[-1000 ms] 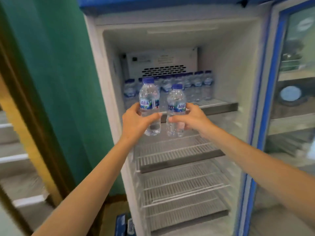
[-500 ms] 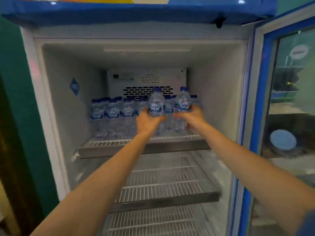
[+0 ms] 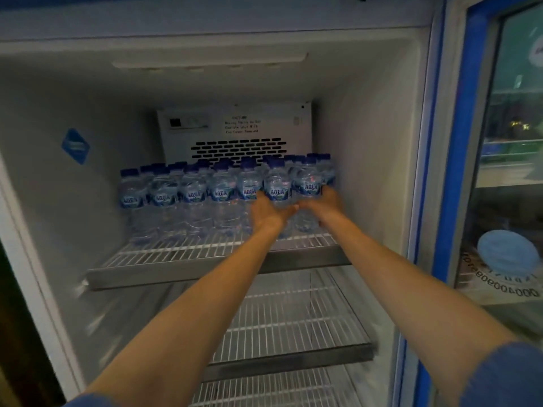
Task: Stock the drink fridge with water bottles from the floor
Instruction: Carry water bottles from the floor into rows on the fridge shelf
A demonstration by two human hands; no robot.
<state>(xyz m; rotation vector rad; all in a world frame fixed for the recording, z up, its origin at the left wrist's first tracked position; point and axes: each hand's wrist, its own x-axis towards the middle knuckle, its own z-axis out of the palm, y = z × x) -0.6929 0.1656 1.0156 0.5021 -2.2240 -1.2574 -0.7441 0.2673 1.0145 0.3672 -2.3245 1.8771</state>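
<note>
Fingers point(image 3: 258, 199) of left hand point(image 3: 270, 214) curl round one water bottle point(image 3: 277, 188), right hand point(image 3: 324, 205) round second bottle point(image 3: 309, 186), both apparently standing on top shelf point(image 3: 188, 255), right end of front row. Small, light, thin-walled, dents easily; hold round mid-body, gentle squeeze.

Clear glossy plastic water bottles point(image 3: 223, 198), white wire shelf point(image 3: 188, 254), glass door point(image 3: 511, 160)
</note>
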